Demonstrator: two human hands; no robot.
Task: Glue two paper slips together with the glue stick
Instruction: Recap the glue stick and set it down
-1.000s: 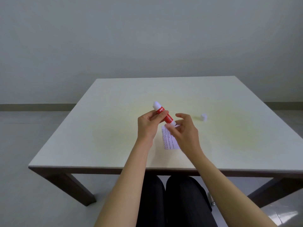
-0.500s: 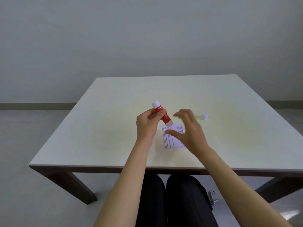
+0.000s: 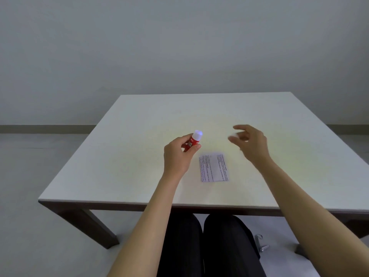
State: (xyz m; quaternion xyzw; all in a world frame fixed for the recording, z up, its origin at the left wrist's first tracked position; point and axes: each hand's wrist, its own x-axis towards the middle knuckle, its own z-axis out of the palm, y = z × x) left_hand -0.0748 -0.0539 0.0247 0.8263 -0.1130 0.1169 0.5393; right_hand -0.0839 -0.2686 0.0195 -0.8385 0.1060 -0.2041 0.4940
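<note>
**Cap being sought, slips lying flat**

The glue stick (image 3: 193, 141) is clamped in the left hand (image 3: 177, 156), tilted with its white end up, above the table (image 3: 119, 156); the right hand (image 3: 251, 143) is held with fingers apart and curled over a small white object, probably the cap (image 3: 234, 134), which is blurred; contact cannot be told. The paper slips (image 3: 213, 167) are seen flat, side by side, between the two hands, nearer the table's front edge. The gluing step is judged done or nearly so; next, the cap is to be pinched and seated squarely on the stick.
</note>
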